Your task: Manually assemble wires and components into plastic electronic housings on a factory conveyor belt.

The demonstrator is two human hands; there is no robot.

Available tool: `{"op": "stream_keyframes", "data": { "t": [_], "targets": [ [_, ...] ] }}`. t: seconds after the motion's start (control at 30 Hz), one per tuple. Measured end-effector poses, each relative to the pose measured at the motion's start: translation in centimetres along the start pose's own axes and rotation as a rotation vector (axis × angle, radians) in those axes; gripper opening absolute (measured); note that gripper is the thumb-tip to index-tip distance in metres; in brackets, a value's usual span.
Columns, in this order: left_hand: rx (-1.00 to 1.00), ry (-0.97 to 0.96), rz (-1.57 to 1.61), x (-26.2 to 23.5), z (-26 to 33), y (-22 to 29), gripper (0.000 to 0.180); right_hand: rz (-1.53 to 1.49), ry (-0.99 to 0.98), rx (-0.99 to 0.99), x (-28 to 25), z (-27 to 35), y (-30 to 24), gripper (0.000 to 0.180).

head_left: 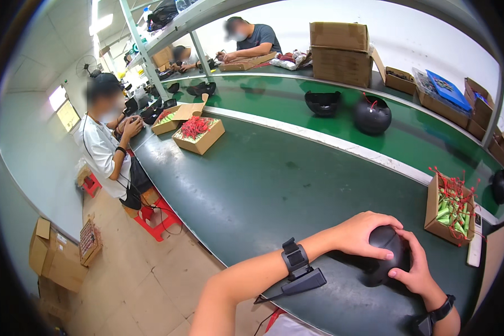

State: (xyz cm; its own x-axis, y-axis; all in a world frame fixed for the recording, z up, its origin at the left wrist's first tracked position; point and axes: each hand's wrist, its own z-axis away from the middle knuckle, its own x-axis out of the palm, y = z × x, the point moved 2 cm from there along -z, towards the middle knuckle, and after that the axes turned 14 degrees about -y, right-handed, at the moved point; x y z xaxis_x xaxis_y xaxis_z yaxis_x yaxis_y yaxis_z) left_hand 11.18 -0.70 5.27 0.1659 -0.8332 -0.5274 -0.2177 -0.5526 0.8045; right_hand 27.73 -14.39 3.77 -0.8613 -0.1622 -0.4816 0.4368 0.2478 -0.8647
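In the lower right of the frame, a black rounded shell (384,237) is clasped between the left hand (359,233) and the right hand (418,270), above a dark green tabletop (263,185). At the right side, an open cardboard box (433,206) contains green tubes (451,211) with red wires (455,187). Farther out, a green strip (280,107) bears other black parts (323,104) at upper centre, and a tiled floor (145,294) spreads at lower left.
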Motion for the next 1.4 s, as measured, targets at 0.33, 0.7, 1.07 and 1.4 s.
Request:
{"op": "stream_keyframes", "data": {
  "t": [0.33, 0.7, 1.07, 1.4],
  "targets": [
    [-0.01, -0.013, -0.011, -0.2, 0.1, -0.1, 0.063, 0.005, -0.012, -0.009, 0.0, -0.3, -0.2, 0.086],
    [0.011, -0.014, -0.004, 0.0, -0.1, -0.2, 0.062, -0.01, 0.007, -0.002, 0.1, 0.1, 0.0, 0.085],
    [-0.011, -0.003, -0.005, -0.1, -0.1, 0.3, 0.069, 0.162, -0.061, -0.075, -0.6, -0.3, -1.3, 0.084],
    [-0.278, 0.05, 0.053, 0.5, -0.3, 3.8, 0.051, 0.195, 0.216, -0.371, 2.3, -2.5, 2.3, 0.098]
  ]
}}
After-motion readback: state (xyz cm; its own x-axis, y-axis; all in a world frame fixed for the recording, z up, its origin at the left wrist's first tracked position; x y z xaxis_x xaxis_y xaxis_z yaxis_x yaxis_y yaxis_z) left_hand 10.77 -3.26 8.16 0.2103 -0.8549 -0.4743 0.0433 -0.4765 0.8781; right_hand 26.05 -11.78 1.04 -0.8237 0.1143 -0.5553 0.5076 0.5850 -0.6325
